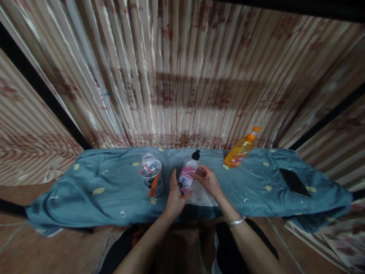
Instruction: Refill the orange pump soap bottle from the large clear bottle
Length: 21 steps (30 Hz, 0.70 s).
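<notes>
A clear pump bottle with a pink-and-white label and black pump head [188,173] leans slightly to the right in front of me. My left hand [175,196] grips its lower left side, the thumb coming round near the base. On the other side, the bent fingers of my right hand [208,180] press on the label's right edge. Under the right hand lies a whitish, see-through sheet or bag [201,195]. To the left stands a clear plastic cup [148,182] with an orange-and-black print, and a clear bottle-like neck [148,159] rises from it.
An orange pump bottle of yellow-orange liquid [238,153] stands at the back right. Farther right lies a dark phone [294,182]. A blue-green cloth [111,205] covers the narrow table. Striped curtains [176,87] hang behind, with dark frame bars [45,91] at the sides.
</notes>
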Each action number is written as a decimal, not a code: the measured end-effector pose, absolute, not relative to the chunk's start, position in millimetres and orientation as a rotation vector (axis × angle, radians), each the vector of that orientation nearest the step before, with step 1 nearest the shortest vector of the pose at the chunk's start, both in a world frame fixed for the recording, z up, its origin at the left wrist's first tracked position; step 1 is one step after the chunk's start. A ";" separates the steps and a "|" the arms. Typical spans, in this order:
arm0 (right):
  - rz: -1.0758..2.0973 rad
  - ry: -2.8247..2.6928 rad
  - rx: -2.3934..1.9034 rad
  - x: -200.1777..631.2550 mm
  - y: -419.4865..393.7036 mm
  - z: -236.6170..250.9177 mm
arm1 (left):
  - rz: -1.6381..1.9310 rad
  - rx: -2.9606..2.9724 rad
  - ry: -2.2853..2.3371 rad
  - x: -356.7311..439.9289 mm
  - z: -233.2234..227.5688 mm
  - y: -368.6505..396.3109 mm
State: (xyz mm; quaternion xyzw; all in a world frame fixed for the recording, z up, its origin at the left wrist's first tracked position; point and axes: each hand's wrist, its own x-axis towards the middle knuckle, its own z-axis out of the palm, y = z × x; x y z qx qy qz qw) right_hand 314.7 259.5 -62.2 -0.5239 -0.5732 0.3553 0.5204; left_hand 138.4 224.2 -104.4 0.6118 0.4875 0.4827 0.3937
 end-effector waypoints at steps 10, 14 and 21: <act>0.905 -1.460 -1.225 309.0 236.3 -46.5 | 1.212 1.595 1.292 142.9 -102.3 232.4; 0.943 -1.192 -1.093 314.5 243.4 -39.2 | 1.193 1.630 1.310 145.7 -102.6 224.2; 1.077 -1.126 -1.061 318.4 253.3 -32.7 | 1.144 1.663 1.326 147.3 -102.1 211.9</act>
